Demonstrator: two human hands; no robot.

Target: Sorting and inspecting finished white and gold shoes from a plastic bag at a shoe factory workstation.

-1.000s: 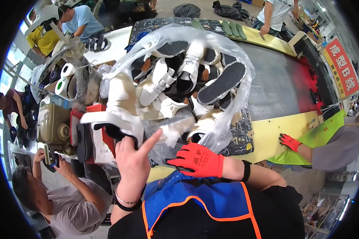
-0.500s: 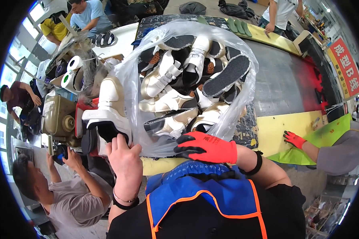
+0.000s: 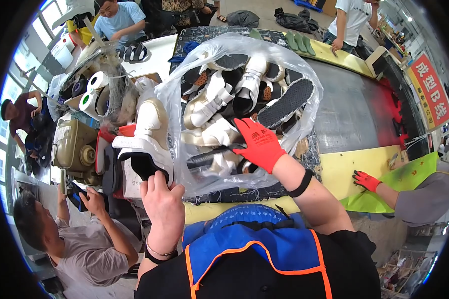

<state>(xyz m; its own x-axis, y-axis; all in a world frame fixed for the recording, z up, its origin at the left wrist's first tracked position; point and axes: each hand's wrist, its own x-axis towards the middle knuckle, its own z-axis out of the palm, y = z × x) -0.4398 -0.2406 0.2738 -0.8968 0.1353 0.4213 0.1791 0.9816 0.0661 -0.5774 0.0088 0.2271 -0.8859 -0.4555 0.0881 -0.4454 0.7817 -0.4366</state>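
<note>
Head view, the only one here. Pinching a white shoe (image 3: 152,124) by its heel opening with the bare left hand (image 3: 163,202), fingertips just inside the collar, toe end away from the body. Held just outside the clear plastic bag (image 3: 279,52), on its left. With the red-gloved right hand (image 3: 259,144), over the pile of shoes (image 3: 209,102) inside the bag's mouth, thumb and forefinger apart. Can't tell about contact or a hold there: underside hidden by the glove.

Looks like mid-sort at the bag, one shoe in the left, right set among the others. Probably calls next for a sure hold on a single shoe, without snagging straps or film.

On edges: wrapped around the pile, a loose film rim, easy to catch a wrist on. Tight on the left, with dark pads (image 3: 113,172) just beside the shoe and an olive machine (image 3: 75,149) beyond. More room to the right, over the grey surface (image 3: 354,99). Near right, worth staying off the yellow board (image 3: 359,159), given a co-worker's gloved hand (image 3: 366,180) on it. Close to the apron (image 3: 254,244) at the front, so better to lift up and over the rim.
</note>
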